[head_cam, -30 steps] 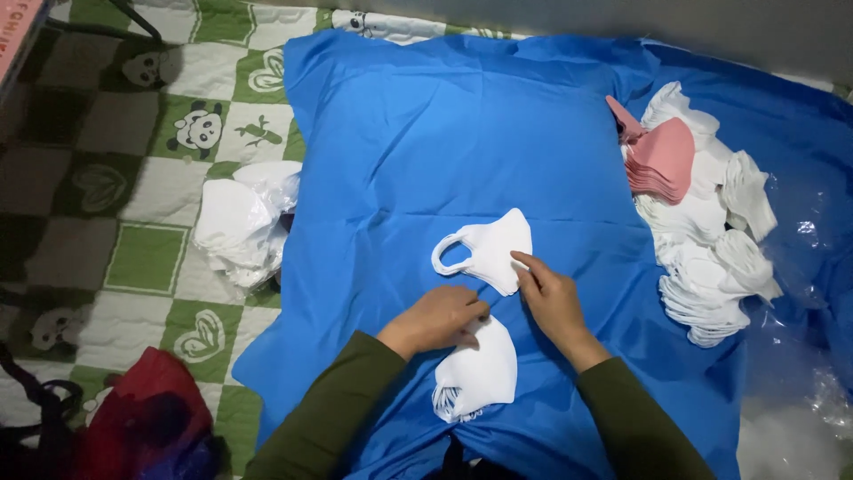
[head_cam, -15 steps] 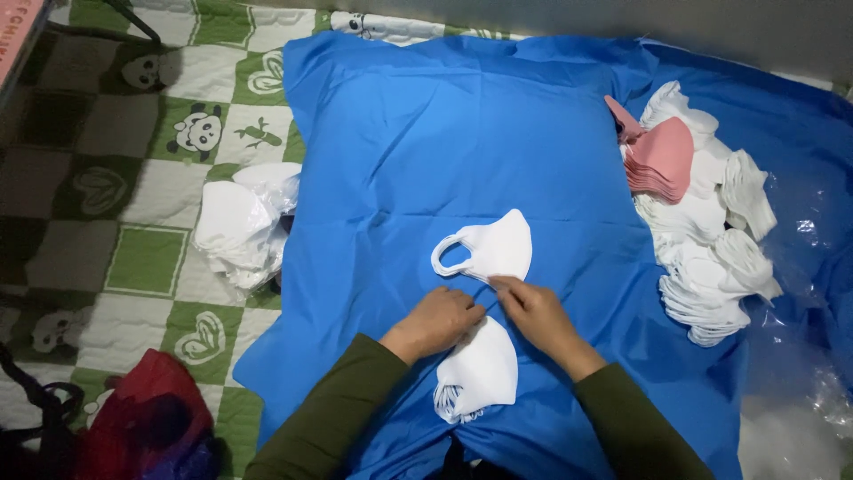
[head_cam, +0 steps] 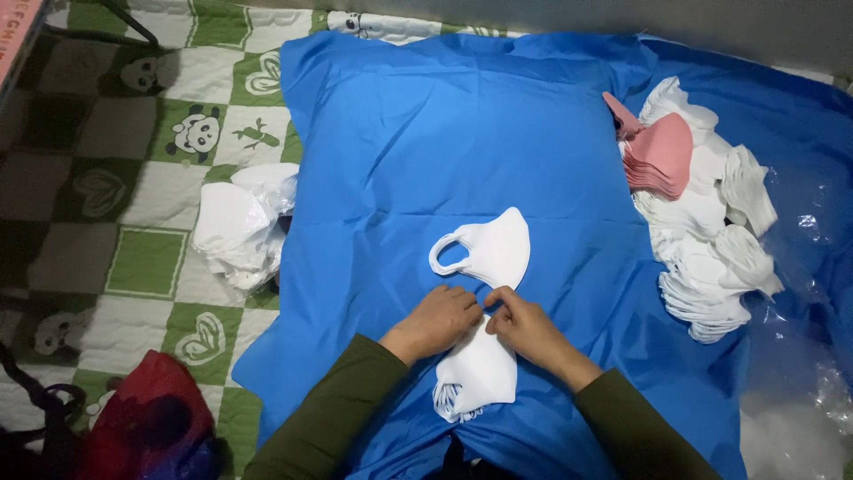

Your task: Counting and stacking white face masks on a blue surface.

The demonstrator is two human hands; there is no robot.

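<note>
On the blue cloth (head_cam: pixel 498 151), with heaps of white masks (head_cam: pixel 711 258) at its right edge, both hands meet over a white mask (head_cam: pixel 484 369), left hand (head_cam: pixel 442 320) and right hand (head_cam: pixel 524 324) pinching its top edge, below another mask (head_cam: pixel 493 253).

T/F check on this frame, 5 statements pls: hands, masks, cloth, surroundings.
1. Both hands, left hand and right hand, rest on the white mask stack near the person. True.
2. A single white mask lies on the blue cloth just beyond the hands. True.
3. The pink mask stack sits on the left side of the cloth. False: it is on the right, on top of the heap of white masks.
4. The cloth is spread over a bare wooden floor. False: a green and white checked quilt shows beside it.
5. The red bag sits at lower left. True.
</note>
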